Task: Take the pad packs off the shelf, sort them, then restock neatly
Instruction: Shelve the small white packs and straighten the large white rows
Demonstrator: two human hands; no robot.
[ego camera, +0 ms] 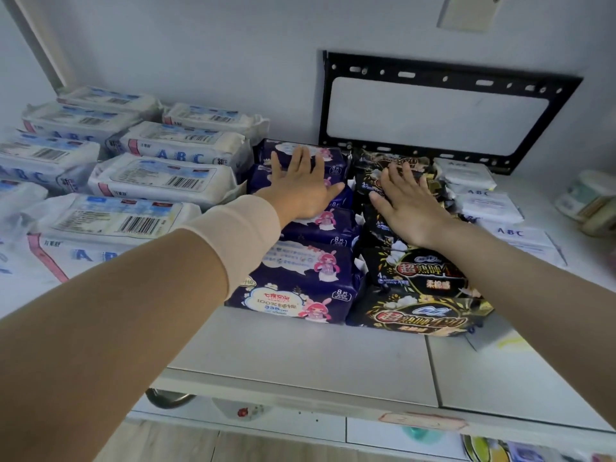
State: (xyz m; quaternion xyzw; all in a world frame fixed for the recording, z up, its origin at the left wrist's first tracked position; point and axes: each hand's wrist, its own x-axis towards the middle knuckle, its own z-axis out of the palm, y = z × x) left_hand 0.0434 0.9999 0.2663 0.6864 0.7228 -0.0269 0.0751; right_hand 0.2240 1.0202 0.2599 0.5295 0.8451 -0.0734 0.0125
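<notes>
While glossy plastic packs fill the shelf (300,355), left hand (300,185) and right hand (405,201) press down, fingers straight.

white wall (233,55), black slotted bracket (430,75) — wooden floor (160,445)

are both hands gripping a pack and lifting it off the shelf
No, the left hand lies flat with straight fingers on the purple packs and the right hand flat on the black packs.

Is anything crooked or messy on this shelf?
Yes, a little. The front black pack lies slightly turned and juts right of its row, and the back black packs under the right hand look jumbled. The purple row looks straight.
</notes>
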